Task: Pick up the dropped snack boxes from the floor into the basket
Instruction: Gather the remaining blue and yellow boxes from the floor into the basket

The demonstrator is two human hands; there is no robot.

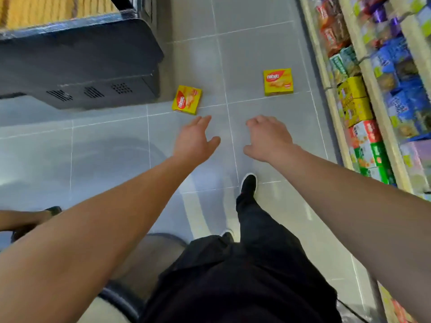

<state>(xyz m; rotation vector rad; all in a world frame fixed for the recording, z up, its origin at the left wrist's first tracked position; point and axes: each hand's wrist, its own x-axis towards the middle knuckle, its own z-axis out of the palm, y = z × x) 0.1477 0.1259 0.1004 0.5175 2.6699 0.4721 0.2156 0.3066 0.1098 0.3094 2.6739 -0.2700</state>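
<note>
Two yellow snack boxes lie on the grey tiled floor. The left box [187, 99] rests beside the dark cabinet's corner, turned sideways. Further right, the other box [278, 81] lies flat near the shelf. My left hand [195, 141] reaches forward with fingers spread, its fingertips just short of the left box, holding nothing. My right hand [268, 138] hovers palm down with loosely curled fingers, empty, below the right box. A dark round rim at the bottom left [121, 297] may be the basket; it is blurred and partly hidden by my arm.
A dark cabinet [77, 66] stands at the left. Store shelves [377, 94] packed with snack packages run along the right. My black shoe [248, 184] and trouser leg are under my hands. Another person's arm and sandalled foot [28, 220] show at the left edge.
</note>
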